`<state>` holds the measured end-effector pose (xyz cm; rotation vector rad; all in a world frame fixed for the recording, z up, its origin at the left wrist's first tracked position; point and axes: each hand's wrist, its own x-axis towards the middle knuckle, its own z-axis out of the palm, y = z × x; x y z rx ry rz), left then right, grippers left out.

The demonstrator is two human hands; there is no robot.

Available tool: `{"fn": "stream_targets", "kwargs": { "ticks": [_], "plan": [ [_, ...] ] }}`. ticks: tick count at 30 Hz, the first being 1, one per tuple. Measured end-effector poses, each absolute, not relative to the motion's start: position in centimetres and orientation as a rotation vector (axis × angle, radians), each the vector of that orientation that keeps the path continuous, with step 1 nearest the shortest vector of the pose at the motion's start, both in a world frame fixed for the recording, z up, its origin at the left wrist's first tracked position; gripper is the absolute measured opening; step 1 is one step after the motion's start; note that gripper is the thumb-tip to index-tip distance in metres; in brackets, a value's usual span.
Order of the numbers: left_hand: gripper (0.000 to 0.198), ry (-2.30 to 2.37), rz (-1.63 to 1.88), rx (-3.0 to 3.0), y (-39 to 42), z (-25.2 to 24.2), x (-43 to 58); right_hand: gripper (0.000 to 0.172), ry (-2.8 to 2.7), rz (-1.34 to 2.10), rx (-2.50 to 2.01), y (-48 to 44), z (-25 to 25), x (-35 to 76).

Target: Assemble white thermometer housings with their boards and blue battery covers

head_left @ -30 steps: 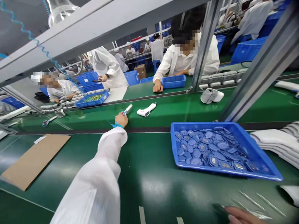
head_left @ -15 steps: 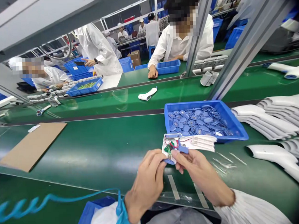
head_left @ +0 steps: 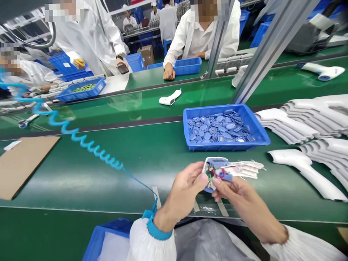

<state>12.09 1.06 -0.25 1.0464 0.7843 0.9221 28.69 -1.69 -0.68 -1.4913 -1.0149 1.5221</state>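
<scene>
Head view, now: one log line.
left hand: on device | right hand: on device | device: wiring exposed | blue tray: blue parts inside

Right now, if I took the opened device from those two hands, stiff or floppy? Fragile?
The opened device would likely feel stiff overall: it looks like moulded plastic. The red wire is probably floppy and fragile, being thin, curved and exposed. Probably light too: the left hand and right hand hold it mostly with the fingers.
</scene>
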Motion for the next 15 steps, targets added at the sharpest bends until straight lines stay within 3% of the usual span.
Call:
{"fn": "stream_targets", "kwargs": {
  "ticks": [5, 9, 12, 15],
  "plan": [
    [0.038, 1.201, 1.055, 1.563, -0.3, -1.0, 13.1, 0.052, -0.904, 1.513, -1.469, -1.8, -1.0, 28.0],
    [0.05, 1.385, 1.054, 1.868, -1.5, -2.7, 14.1, 0.049, -0.829, 1.525, -1.399, -1.7, -1.6, 26.9],
    [0.052, 1.378, 0.949, 2.062, -2.0, -3.5, 14.2, 0.045, -0.789, 1.524, -1.327, -1.6, -2.1, 26.5],
    [0.041, 1.272, 0.962, 1.923, -1.9, -3.0, 13.9, 0.045, -0.811, 1.504, -1.338, -1.5, -2.9, 26.6]
  ]
}}
